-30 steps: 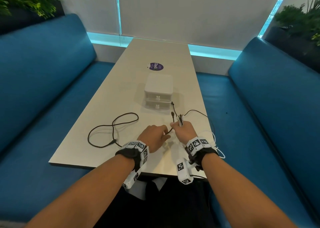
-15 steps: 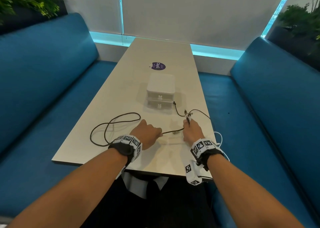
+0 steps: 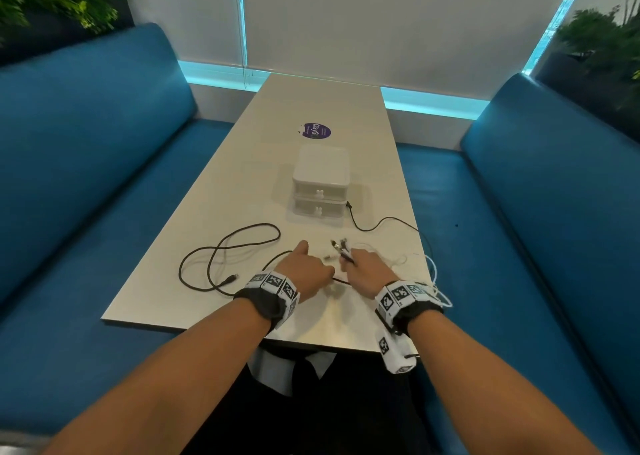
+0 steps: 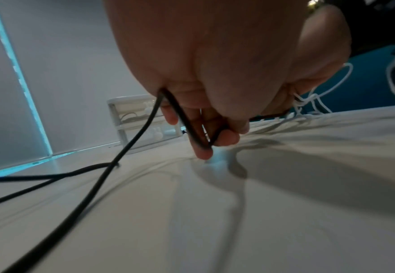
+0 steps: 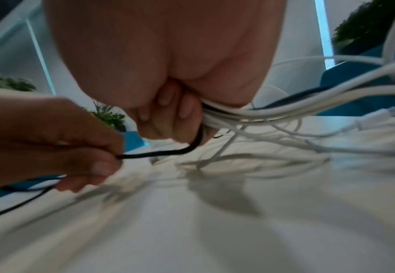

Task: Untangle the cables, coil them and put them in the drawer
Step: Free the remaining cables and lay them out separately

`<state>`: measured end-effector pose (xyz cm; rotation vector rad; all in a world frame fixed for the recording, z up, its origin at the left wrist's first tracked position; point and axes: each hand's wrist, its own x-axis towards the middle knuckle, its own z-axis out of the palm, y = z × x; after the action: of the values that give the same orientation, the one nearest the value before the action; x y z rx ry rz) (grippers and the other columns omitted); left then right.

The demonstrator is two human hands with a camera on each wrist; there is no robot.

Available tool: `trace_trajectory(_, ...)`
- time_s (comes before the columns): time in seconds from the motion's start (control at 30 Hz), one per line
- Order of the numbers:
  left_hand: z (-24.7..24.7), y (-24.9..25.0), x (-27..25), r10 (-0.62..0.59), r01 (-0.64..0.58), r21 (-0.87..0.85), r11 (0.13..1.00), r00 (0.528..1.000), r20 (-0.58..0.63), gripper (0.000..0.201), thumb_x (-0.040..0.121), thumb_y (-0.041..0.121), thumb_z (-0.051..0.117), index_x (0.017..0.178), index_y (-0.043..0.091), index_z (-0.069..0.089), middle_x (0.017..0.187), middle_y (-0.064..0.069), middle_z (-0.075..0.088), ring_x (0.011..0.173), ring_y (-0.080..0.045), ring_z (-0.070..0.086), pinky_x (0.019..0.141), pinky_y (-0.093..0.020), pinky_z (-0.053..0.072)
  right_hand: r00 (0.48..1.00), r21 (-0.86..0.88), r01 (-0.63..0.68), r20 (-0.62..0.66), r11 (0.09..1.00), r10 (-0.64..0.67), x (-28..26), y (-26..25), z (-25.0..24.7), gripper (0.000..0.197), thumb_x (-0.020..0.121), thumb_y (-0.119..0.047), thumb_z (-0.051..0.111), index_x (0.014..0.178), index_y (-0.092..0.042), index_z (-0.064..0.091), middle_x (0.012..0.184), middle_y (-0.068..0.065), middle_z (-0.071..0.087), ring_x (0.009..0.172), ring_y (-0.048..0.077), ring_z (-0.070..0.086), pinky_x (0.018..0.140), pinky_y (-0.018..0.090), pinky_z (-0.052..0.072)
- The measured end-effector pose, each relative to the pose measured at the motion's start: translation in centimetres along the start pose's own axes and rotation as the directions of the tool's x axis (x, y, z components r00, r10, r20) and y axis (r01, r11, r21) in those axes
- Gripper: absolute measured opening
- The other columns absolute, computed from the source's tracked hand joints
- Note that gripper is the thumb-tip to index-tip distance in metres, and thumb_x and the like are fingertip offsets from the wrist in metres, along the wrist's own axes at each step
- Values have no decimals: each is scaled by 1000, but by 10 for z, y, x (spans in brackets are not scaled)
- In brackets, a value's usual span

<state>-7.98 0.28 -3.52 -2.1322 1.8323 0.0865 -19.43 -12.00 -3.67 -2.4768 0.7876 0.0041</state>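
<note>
Two hands are seen close together near the table's (image 3: 242, 191) near edge. A black cable (image 3: 228, 247) is gripped in the curled fingers of the left hand (image 3: 304, 271), its loops lying toward the left edge. In the right wrist view alone, a bundle of white cables (image 5: 273, 110) is shown clenched in the right hand (image 3: 367, 271), seemingly with the black one. The drawer unit (image 3: 320, 184), both drawers closed, is placed mid-table.

White cables (image 5: 285, 112) blur and run off the frame edge.
</note>
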Motion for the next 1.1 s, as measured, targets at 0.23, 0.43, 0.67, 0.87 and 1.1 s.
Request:
trace_trajectory(0.23, -8, -17, -13, -102, 103, -50, 993, 995, 19, 25, 103, 15, 35, 121, 18, 52, 108, -11, 68, 90, -30, 51, 96, -37, 28, 967, 31, -228, -105, 973, 230, 4, 31, -13, 30, 102, -27, 41, 109, -6, 62, 113, 16, 65, 106, 33, 58, 80, 33, 41)
trace_trajectory(0.43, -16, 13, 2, -155, 147, -208, 967, 988, -24, 23, 101, 13, 41, 122, 13, 51, 107, -12, 64, 91, -31, 62, 68, -34, 35, 999, 263, -51, -1, 964, 53, -5, -10, -3, 31, 103, -27, 39, 93, -10, 63, 81, 6, 68, 73, 24, 64, 70, 35, 51)
trace_trajectory(0.67, -7, 2, 1, -159, 123, -310, 943, 982, -97, 19, 104, 21, 38, 115, 10, 48, 100, -11, 65, 85, -32, 63, 64, -35, 37, 977, 638, -177, 208, 750, 53, -10, -17, 1, 30, 106, -21, 34, 89, -10, 57, 64, 6, 59, 49, 19, 54, 48, 28, 45)
trace_trajectory(0.87, -13, -10, -2, -161, 127, -375, 918, 985, -60, 25, 104, 30, 42, 112, 10, 54, 93, -10, 62, 78, -28, 57, 65, -34, 39, 993, 226, -28, 115, 974, 2, -7, -10, 4, 21, 103, -27, 40, 90, -22, 55, 75, -8, 53, 71, 14, 50, 65, 26, 40)
trace_trajectory(1.1, -1, -60, -22, -224, 168, -490, 855, 973, -56, 27, 104, 38, 41, 106, 23, 63, 87, -1, 58, 84, -25, 57, 72, -33, 40, 984, -187, -177, -15, 966, 177, 1, 37, -3, 32, 101, -38, 43, 110, -12, 60, 103, 10, 66, 93, 28, 62, 74, 32, 44)
